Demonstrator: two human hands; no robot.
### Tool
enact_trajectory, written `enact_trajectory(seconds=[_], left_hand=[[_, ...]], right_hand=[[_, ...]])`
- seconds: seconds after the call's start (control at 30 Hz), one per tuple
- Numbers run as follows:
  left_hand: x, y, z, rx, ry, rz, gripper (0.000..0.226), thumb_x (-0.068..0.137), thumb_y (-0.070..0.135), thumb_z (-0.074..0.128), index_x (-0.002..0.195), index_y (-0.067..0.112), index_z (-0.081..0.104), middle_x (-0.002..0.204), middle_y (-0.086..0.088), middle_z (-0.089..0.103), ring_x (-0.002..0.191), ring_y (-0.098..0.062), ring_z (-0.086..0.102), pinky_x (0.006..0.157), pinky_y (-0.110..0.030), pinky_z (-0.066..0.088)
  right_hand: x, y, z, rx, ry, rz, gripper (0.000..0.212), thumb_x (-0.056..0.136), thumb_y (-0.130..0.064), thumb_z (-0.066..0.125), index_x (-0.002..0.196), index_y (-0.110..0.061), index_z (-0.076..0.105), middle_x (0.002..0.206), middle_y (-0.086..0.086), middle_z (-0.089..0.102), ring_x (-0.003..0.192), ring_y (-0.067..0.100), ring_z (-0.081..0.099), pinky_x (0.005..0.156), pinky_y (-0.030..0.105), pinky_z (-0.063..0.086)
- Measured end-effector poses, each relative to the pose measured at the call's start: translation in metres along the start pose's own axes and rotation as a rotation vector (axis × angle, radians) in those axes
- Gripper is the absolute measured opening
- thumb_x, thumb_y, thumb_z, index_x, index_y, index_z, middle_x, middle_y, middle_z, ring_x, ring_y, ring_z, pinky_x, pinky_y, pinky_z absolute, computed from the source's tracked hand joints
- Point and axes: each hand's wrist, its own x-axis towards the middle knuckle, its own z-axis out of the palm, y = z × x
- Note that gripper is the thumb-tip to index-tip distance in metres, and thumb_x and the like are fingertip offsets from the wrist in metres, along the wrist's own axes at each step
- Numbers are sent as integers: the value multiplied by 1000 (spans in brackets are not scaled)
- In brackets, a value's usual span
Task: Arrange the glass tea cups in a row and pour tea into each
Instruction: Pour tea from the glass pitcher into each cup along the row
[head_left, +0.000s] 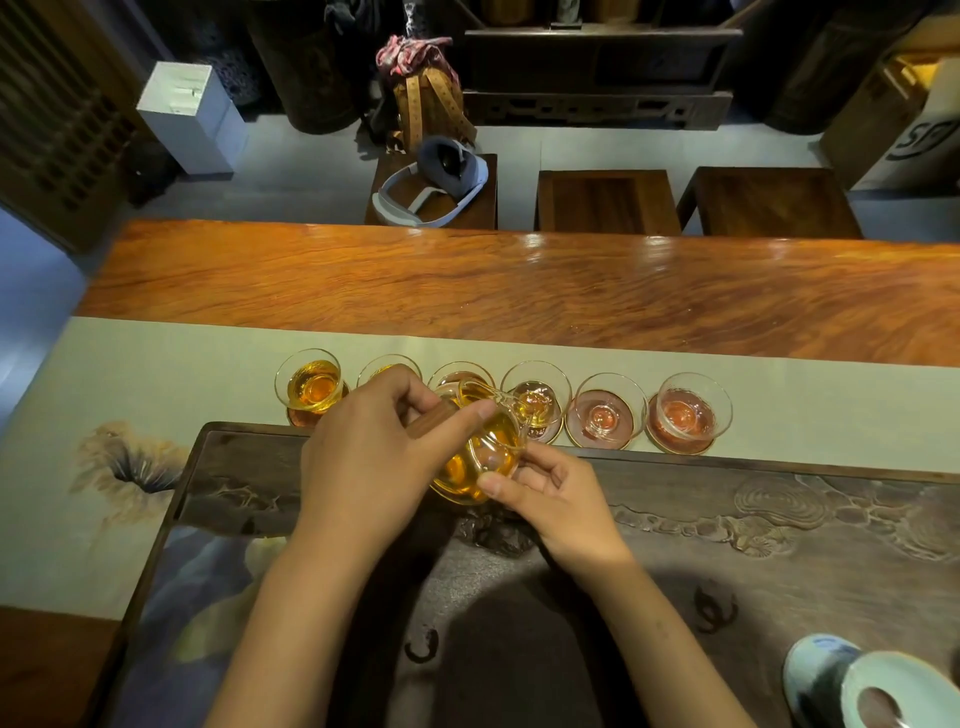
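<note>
Polished wooden table (519, 291), long, with a pale cloth runner (171, 384) laid along it and a dark carved tea tray (779, 514) on the near side. Count: six glass tea cups in one row on the runner, just beyond the tray's far edge, each on a round coaster. Leftmost cup (311, 387) holds amber tea; second cup (387, 366) and third cup (460, 373) are mostly hidden behind the hands, fill uncertain; fourth cup (535, 397) has tea in its bottom; fifth cup (605, 410) and sixth cup (688, 410) look empty. One glass pitcher (478, 457) of amber tea, tilted, spout over the fourth cup. Left hand (374, 452) is closed around the pitcher's wooden handle, thumb laid across the glass. Right hand (545, 493) is loosely curled, fingertips touching the pitcher's lower side. One pale blue lidded bowl (841, 680) sits at the tray's near right corner, well apart. Runner right of the sixth cup is bare. Three stools stand beyond the table's far edge.
</note>
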Motion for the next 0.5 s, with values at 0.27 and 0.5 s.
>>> enact_trajectory(seconds=[0.27,0.5], left_hand=[[0,3,-1,41,-12,39,54,58,82,52,64,29,53,61,13,59,63,-3,58,56,-30,45],[0,4,-1,79,-16,70,53,60,83,51,65,30,52,63,16,59,64,0,56,56,-30,45]], right_hand=[[2,3,-2,-16,-2,1,39,75,-12,83,111,-6,70,101,8,79,96,19,74,83,26,57],[0,1,-2,-23,-17,3,32,71,-18,78,102,-10,70,88,-2,79,86,8,74,76,19,55]])
